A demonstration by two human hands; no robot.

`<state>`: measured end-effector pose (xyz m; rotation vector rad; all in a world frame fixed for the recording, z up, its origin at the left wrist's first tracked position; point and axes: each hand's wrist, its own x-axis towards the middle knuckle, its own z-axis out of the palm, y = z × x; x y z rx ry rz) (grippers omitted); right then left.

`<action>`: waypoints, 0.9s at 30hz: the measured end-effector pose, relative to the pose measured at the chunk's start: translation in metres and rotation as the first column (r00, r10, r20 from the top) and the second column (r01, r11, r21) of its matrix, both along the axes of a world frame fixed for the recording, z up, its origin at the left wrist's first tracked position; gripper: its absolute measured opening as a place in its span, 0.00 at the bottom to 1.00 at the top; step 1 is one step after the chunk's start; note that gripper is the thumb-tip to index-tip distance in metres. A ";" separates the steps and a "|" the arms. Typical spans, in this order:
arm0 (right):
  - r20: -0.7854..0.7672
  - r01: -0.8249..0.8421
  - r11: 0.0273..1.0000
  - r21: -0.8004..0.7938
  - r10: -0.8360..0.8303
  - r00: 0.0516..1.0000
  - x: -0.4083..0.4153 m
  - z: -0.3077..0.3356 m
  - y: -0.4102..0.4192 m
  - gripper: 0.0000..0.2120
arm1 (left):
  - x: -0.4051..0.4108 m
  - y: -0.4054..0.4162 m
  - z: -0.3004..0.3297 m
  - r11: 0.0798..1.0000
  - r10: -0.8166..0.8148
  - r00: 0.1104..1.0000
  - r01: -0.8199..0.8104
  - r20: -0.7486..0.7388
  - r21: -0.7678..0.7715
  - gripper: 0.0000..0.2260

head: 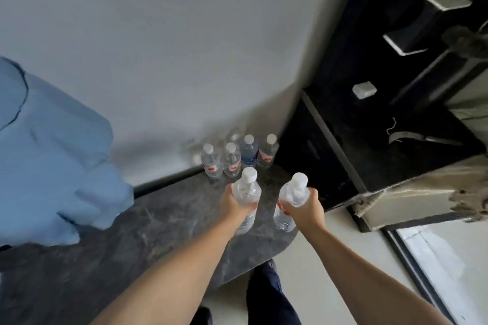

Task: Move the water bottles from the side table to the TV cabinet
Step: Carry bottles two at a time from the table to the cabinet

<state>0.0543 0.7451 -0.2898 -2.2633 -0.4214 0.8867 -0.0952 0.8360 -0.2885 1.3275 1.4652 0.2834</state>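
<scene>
Gripping one clear water bottle each, both hands are out over the dark marbled counter [163,221]. Left hand [233,206] is wrapped round the upper body of the left bottle [247,199], fingers curled about it; white cap up, tilted slightly away from the person. Right hand [307,207] is wrapped the same way round the right bottle [289,202], thumb across its front; red label shows below the fist. Cannot tell whether either bottle's base touches the counter or is just above it. The two held bottles are near each other, not touching.

Beyond them, at the counter's far right corner against the pale wall [158,34], stand four more bottles in a close cluster, upright, white caps: two with red labels on the left [211,159] [231,159], one with a blue label [249,152], one more red-labelled on the right [268,152]. Faint reflections of them show on the wall behind.

Left edge: a large blurred blue patch [52,153] overlaps the counter; cannot tell what it is.

Right: a black cabinet [356,126] with a small white block [364,90] on its top. Pale floor [317,258] below, and the person's dark trouser leg [266,295] beside the counter's rounded end.
</scene>
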 end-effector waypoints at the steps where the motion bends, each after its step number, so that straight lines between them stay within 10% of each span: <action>1: -0.002 -0.002 1.000 0.004 0.002 1.000 0.015 -0.008 0.010 0.28 | 0.014 0.007 -0.009 1.000 0.019 1.000 -0.019 0.001 -0.024 0.23; 19: 0.045 -0.177 0.979 0.099 0.173 0.984 0.092 -0.162 0.124 0.17 | 0.148 0.074 -0.167 0.915 0.380 0.924 -0.383 0.052 0.124 0.27; 27: -0.035 -0.182 0.979 0.097 0.186 0.982 0.096 -0.170 0.131 0.30 | 0.149 0.075 -0.171 0.939 0.330 0.940 -0.337 0.086 0.076 0.25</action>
